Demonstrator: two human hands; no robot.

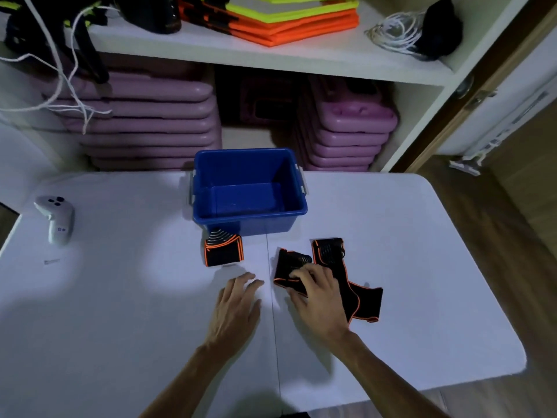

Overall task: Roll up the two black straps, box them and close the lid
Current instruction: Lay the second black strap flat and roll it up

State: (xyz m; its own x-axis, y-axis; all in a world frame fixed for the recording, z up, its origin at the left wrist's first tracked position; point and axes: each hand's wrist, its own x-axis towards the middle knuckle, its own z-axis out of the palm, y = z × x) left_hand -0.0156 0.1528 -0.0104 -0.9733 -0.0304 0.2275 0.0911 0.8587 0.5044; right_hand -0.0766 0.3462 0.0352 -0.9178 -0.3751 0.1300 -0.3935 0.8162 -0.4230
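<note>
Head view: right hand (316, 292) pressed fingers on unrolled black orange-edged elastic strap (358, 294), partly rolled at its near end. Left hand (238, 300) flat, empty, beside it. Rolled black strap (223, 251) lay before open blue plastic box (250, 191). Risk: springy fabric unrolling if pressure eased. No lid visible.

Rolled black strap (223, 250) before open blue box (249, 193), second strap (346, 279) half-rolled, right.
</note>
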